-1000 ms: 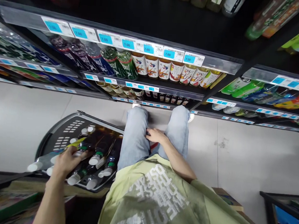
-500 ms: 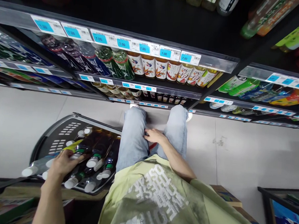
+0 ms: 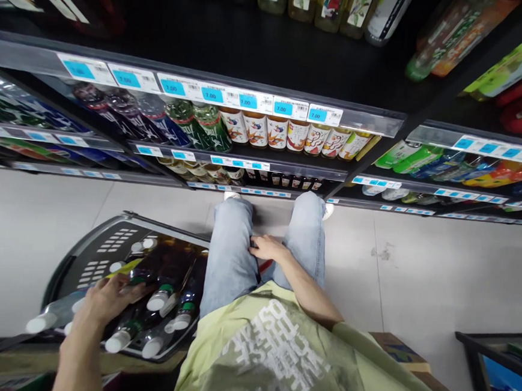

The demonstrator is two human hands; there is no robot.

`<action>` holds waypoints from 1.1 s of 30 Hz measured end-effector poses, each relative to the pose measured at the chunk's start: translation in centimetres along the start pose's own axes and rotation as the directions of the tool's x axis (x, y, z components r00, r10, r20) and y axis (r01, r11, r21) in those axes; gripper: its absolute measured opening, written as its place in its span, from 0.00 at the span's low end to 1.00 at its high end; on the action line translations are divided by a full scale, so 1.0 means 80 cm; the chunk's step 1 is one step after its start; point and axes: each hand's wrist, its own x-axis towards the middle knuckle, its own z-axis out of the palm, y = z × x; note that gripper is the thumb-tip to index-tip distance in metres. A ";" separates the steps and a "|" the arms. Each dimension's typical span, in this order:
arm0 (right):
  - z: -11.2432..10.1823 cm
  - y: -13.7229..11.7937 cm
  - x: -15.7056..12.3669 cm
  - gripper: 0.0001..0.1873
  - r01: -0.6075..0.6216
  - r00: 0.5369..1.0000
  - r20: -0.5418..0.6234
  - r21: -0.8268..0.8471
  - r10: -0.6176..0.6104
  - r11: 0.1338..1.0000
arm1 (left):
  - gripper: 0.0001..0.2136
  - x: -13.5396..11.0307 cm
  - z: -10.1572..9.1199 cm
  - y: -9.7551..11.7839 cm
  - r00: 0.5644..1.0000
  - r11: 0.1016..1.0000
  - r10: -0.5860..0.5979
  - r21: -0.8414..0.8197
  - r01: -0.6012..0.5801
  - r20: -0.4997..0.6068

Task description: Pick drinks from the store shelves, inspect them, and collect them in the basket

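Observation:
My left hand (image 3: 109, 297) is at the lower left, over a dark shopping basket (image 3: 73, 254) full of drink bottles. Its fingers are closed round the neck end of a dark bottle (image 3: 147, 265) with a green band, which lies among the others; the hand covers the cap. Beside it lie more dark bottles with white caps (image 3: 159, 299) and a clear bottle (image 3: 55, 313) that pokes over the basket's near left edge. My right hand (image 3: 266, 247) lies on the inner side of my jeans leg (image 3: 232, 241), fingers extended, holding nothing.
Ahead stands a shelf unit (image 3: 234, 73) with rows of bottled drinks (image 3: 275, 131) and blue-and-white price tags (image 3: 212, 93). Cardboard boxes (image 3: 400, 351) and a black-framed stand (image 3: 475, 351) are behind me to the right. Grey tiled floor (image 3: 351, 245) lies around my legs.
The view has tilted up slightly, so the shelves sit lower in the picture. My left hand has shifted slightly at the same bottle; my right hand stays on my leg.

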 end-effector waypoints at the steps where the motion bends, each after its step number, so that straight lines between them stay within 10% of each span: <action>1: 0.000 -0.001 0.000 0.21 -0.004 1.000 -0.002 0.003 0.004 1.000 | 0.23 0.001 -0.003 0.006 0.998 0.999 0.035 -0.011 -0.035 -0.048; 11: 0.000 -0.002 0.006 0.20 -0.012 1.000 0.002 -0.021 0.012 1.000 | 0.25 0.011 -0.037 0.158 0.829 0.868 0.416 -0.107 -0.484 -0.374; 15: -0.003 -0.005 0.007 0.22 -0.024 1.000 0.013 -0.023 0.024 0.999 | 0.36 -0.006 0.004 0.255 0.772 0.770 0.578 -0.136 -0.623 -0.262; 19: -0.003 -0.008 0.012 0.22 -0.042 0.999 0.017 -0.050 0.043 0.998 | 0.47 -0.033 0.052 0.332 0.842 0.886 0.443 0.012 -0.463 -0.308; 33: 0.009 -0.005 0.034 0.19 -0.020 0.999 -0.044 -0.144 0.013 0.989 | 0.42 -0.032 0.071 0.351 0.790 0.884 0.467 0.230 -0.407 -0.396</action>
